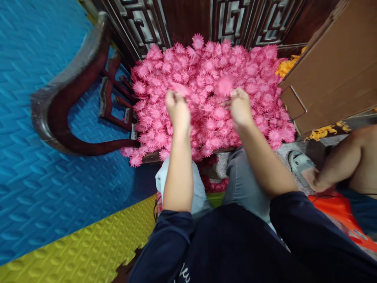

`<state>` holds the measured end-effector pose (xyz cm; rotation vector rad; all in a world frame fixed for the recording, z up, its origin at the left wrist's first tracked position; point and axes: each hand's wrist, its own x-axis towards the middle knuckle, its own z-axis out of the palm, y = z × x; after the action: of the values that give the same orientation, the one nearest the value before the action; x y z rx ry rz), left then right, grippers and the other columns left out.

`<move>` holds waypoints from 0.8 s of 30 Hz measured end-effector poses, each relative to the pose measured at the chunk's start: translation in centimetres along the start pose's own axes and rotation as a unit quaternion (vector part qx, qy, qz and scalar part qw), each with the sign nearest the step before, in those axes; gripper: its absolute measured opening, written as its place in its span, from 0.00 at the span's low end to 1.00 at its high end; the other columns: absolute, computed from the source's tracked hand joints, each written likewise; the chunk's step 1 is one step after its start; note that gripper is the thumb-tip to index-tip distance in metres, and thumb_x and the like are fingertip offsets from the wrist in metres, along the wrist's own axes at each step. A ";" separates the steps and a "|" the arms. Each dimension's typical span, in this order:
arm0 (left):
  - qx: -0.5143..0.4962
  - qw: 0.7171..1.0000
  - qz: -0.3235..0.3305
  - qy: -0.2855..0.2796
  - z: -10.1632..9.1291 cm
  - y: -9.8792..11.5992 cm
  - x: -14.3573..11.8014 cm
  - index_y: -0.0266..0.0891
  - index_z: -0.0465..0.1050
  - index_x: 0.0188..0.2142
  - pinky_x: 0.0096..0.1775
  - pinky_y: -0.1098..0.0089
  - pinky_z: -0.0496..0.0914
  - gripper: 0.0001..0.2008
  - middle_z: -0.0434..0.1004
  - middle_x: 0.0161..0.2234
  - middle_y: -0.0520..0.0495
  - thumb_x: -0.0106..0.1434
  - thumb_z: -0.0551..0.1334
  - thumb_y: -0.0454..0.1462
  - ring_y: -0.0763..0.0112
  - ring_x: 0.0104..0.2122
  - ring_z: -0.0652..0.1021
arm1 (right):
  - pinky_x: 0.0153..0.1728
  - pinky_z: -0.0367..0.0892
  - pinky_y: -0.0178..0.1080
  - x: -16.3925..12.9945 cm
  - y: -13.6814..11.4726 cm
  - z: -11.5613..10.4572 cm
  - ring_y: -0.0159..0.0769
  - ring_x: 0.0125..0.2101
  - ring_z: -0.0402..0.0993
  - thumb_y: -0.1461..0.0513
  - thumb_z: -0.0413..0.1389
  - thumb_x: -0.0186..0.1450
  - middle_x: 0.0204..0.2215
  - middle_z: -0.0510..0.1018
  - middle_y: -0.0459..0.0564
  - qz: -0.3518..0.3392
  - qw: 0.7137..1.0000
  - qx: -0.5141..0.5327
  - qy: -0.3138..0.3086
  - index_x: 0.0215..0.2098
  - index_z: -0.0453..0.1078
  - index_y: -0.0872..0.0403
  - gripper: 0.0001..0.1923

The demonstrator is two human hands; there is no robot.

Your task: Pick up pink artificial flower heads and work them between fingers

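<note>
A big heap of pink artificial flowers (206,106) covers the wooden seat in front of my knees. Over its left half, my left hand (177,106) is closed on a pink flower (180,89), which is tilted and blurred by motion. My right hand (240,106) pinches another pink flower (226,84) above the middle of the heap, its head smeared by movement. Both hands are apart, with loose flowers lying below and around them. The fingertips are partly hidden behind the backs of the hands.
A curved dark wooden armrest (44,118) borders the heap at left, beside blue foam mats (97,188). Carved wooden panels (188,19) stand behind. On the right are a cardboard box (332,63), yellow flowers (287,66) and another person's leg (344,157) with a sandal (302,167).
</note>
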<state>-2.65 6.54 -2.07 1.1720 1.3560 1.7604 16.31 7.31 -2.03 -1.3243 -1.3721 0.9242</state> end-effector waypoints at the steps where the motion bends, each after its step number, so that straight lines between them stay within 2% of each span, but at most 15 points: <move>1: -0.012 0.998 -0.026 0.057 -1.0 -0.1 0.8 0.40 0.59 0.28 0.30 0.72 0.63 0.16 0.61 0.22 0.55 0.64 0.56 0.48 0.79 0.24 0.67 | 0.31 0.68 0.37 0.6 0.5 -0.8 0.36 0.35 0.75 0.42 0.43 0.64 0.34 0.71 0.51 -0.015 1.000 -0.016 0.014 0.38 0.64 0.50 0.23; 2: -0.023 0.994 -0.048 0.094 -1.9 -0.1 1.5 0.41 0.59 0.27 0.29 0.72 0.63 0.16 0.59 0.21 0.56 0.63 0.58 0.48 0.80 0.22 0.65 | 0.31 0.68 0.38 1.0 0.8 -1.6 0.37 0.36 0.75 0.41 0.42 0.64 0.35 0.72 0.52 -0.029 0.999 -0.026 0.021 0.39 0.64 0.50 0.24; 3: -0.032 0.993 -0.060 0.100 -2.7 -0.1 2.0 0.41 0.61 0.28 0.29 0.73 0.63 0.16 0.60 0.22 0.56 0.61 0.61 0.48 0.81 0.22 0.65 | 0.31 0.68 0.38 1.3 1.0 -2.3 0.37 0.37 0.75 0.41 0.43 0.64 0.36 0.72 0.52 -0.035 0.999 -0.029 0.023 0.39 0.65 0.50 0.25; 4: -0.032 0.993 -0.057 0.095 -3.4 0.1 2.2 0.41 0.63 0.28 0.29 0.73 0.63 0.16 0.63 0.23 0.56 0.57 0.64 0.49 0.81 0.23 0.65 | 0.31 0.68 0.38 1.4 1.0 -2.8 0.37 0.37 0.74 0.41 0.44 0.64 0.36 0.72 0.53 -0.031 0.999 -0.025 0.021 0.39 0.65 0.50 0.24; 6: -0.020 0.998 -0.022 0.048 -3.9 0.6 2.0 0.40 0.67 0.27 0.31 0.72 0.65 0.19 0.68 0.25 0.54 0.50 0.68 0.51 0.79 0.25 0.68 | 0.32 0.68 0.38 1.0 0.4 -2.9 0.36 0.36 0.74 0.43 0.47 0.63 0.34 0.72 0.52 -0.009 1.000 -0.002 0.012 0.37 0.66 0.51 0.21; 8: 0.003 1.000 0.006 -0.003 -3.5 1.2 1.1 0.40 0.70 0.28 0.35 0.71 0.68 0.19 0.72 0.27 0.53 0.47 0.69 0.51 0.76 0.29 0.72 | 0.34 0.68 0.38 0.1 -0.7 -2.1 0.33 0.35 0.72 0.47 0.52 0.63 0.32 0.72 0.49 0.013 1.000 0.027 -0.007 0.34 0.67 0.52 0.17; 11: 0.043 0.997 0.006 -0.056 -2.3 1.7 -0.3 0.40 0.71 0.28 0.36 0.70 0.69 0.14 0.75 0.28 0.52 0.50 0.69 0.47 0.74 0.31 0.74 | 0.36 0.69 0.37 -1.3 -2.1 -0.3 0.30 0.34 0.70 0.54 0.55 0.62 0.29 0.71 0.46 0.010 0.997 0.059 -0.038 0.30 0.67 0.53 0.11; 17: 0.110 0.993 0.021 -0.049 -1.5 2.2 -1.0 0.41 0.73 0.25 0.31 0.72 0.66 0.04 0.74 0.24 0.53 0.53 0.67 0.37 0.75 0.26 0.71 | 0.37 0.68 0.37 -2.0 -2.9 1.2 0.28 0.30 0.66 0.62 0.56 0.60 0.26 0.69 0.44 0.012 0.994 0.105 -0.036 0.24 0.67 0.54 0.07; 20: 0.117 0.992 0.023 -0.048 -1.3 2.3 -1.1 0.41 0.73 0.24 0.30 0.72 0.65 0.03 0.73 0.23 0.54 0.53 0.65 0.34 0.76 0.25 0.70 | 0.37 0.68 0.37 -2.0 -2.9 1.2 0.27 0.29 0.66 0.65 0.56 0.59 0.26 0.69 0.43 0.024 0.993 0.113 -0.034 0.24 0.67 0.54 0.07; 24: 0.112 0.991 -0.004 -0.075 -0.8 2.5 -1.4 0.40 0.71 0.24 0.31 0.73 0.64 0.05 0.70 0.23 0.54 0.54 0.63 0.31 0.77 0.25 0.69 | 0.38 0.67 0.38 -1.9 -2.9 1.0 0.27 0.29 0.66 0.64 0.55 0.60 0.25 0.68 0.43 0.024 0.993 0.107 -0.039 0.24 0.67 0.54 0.06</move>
<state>-2.72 4.31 -0.10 1.3883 1.4930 1.5096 14.48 5.17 0.25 -1.1729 -1.2651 1.1342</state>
